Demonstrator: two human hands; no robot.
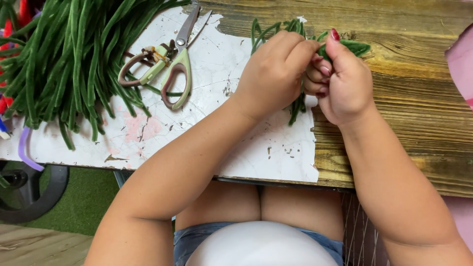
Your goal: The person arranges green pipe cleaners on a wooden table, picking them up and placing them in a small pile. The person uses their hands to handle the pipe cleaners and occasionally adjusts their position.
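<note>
**Green stems twisted between two hands**

While both hands meet above the far side of the wooden table, the left hand and right hand pinch a small bunch of green fuzzy stems between pressed fingertips. Twisting well likely means keeping the strands tight and aligned. One pair of scissors lies left on the white board; the green stem pile at far left is too dense to count.
</note>
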